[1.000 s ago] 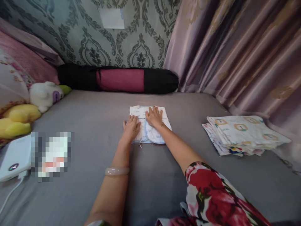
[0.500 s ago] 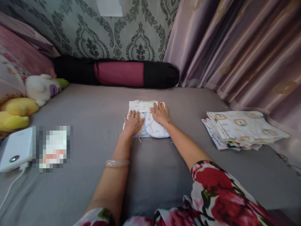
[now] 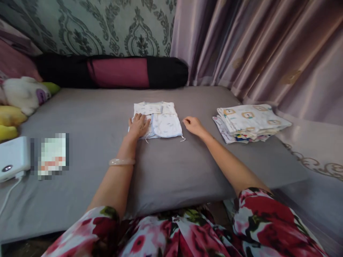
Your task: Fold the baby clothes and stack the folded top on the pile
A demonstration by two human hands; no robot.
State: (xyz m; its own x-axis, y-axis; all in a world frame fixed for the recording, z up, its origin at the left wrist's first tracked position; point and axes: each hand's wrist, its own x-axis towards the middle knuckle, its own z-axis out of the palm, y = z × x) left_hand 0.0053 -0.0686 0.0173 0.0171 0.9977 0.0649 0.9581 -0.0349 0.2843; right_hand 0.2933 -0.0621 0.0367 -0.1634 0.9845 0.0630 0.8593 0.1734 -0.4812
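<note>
A small white baby garment [image 3: 160, 119] with pale blue trim lies folded flat on the grey bed sheet [image 3: 166, 167]. My left hand [image 3: 138, 125] rests flat on the garment's left edge, fingers stretched out. My right hand [image 3: 193, 125] lies on the sheet just right of the garment, off the cloth, fingers loosely curled with nothing in them. A thin tie string trails from the garment's lower right corner toward that hand.
A stack of folded printed cloths [image 3: 248, 121] sits at the right. A black and maroon bolster [image 3: 118, 71] lies along the wall. Plush toys [image 3: 21, 98] and a white device [image 3: 12, 159] with a cable are at the left. Curtains [image 3: 268, 50] hang on the right.
My right hand slid off the garment to the sheet on its right. My left hand stayed on the left edge. The view shifted down and right.
</note>
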